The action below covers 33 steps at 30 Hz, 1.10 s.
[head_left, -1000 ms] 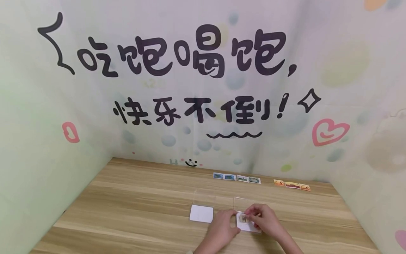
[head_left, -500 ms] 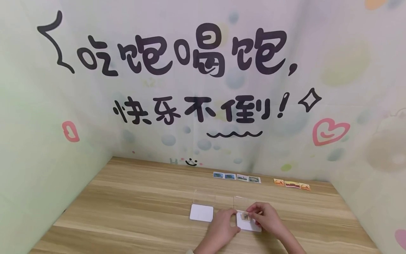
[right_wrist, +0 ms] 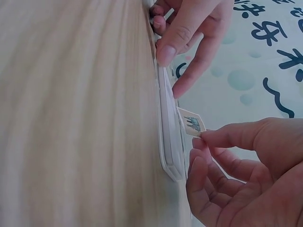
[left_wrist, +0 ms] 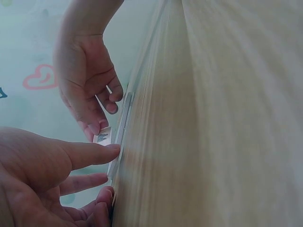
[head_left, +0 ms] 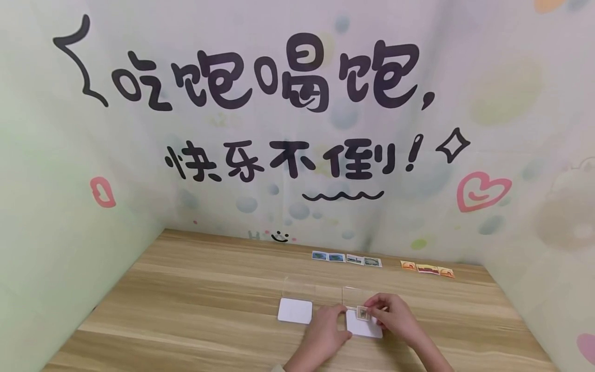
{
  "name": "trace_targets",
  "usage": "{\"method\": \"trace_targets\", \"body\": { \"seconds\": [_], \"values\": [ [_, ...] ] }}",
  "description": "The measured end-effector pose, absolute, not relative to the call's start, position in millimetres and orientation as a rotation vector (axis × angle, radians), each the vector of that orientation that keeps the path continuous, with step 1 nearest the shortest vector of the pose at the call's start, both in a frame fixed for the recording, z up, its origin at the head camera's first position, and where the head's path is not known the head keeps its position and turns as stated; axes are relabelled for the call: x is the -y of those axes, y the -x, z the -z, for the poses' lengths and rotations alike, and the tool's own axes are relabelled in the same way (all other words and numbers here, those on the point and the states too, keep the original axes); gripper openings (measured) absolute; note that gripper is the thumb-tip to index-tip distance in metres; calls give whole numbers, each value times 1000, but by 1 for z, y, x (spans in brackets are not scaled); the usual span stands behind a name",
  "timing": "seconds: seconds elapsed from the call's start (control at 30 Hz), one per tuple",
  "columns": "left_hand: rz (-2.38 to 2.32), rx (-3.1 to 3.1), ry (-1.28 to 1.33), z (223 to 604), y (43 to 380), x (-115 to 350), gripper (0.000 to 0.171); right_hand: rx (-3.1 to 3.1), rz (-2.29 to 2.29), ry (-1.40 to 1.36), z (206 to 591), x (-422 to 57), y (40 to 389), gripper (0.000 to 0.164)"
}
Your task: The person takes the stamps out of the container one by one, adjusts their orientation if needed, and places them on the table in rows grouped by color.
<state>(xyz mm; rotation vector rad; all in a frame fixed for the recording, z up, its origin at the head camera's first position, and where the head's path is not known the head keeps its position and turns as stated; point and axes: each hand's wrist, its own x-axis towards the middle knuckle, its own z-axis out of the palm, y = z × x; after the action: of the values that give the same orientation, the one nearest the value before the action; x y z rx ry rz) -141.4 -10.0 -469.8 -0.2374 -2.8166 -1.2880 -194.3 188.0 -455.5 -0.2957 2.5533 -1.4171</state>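
Observation:
My right hand [head_left: 395, 315] pinches a small postage stamp [head_left: 363, 313] with a pale border and a dark picture. The stamp is tilted above the white inner face of a card case [head_left: 364, 328], whose transparent lid [head_left: 358, 296] lies folded back. In the right wrist view, the stamp [right_wrist: 191, 124] is held by its edge between thumb and fingertip. At the left side of that case, my left hand [head_left: 321, 330] rests thumb and forefinger against its edge, both fairly straight. Its other fingers are partly hidden in the head view.
Another white card case [head_left: 295, 311] with a raised clear lid [head_left: 299, 288] lies to the left. Further back are a row of several blue and green stamps [head_left: 346, 258] and a row of orange and yellow stamps [head_left: 427, 268]. A printed cloth wall [head_left: 260, 217] borders the wooden table [head_left: 186, 310].
The right hand has drawn the stamp slightly rightward and away from the body, from over the white face toward its far edge. The left hand has stayed at the case's left side.

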Motion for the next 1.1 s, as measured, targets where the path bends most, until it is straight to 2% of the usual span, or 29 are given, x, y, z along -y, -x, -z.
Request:
{"method": "trace_targets", "body": {
  "seconds": [1.1],
  "values": [
    [1296,2794,247,471,141,10,46,-2582,1412,276,451,-195,197,7]
  ]
}}
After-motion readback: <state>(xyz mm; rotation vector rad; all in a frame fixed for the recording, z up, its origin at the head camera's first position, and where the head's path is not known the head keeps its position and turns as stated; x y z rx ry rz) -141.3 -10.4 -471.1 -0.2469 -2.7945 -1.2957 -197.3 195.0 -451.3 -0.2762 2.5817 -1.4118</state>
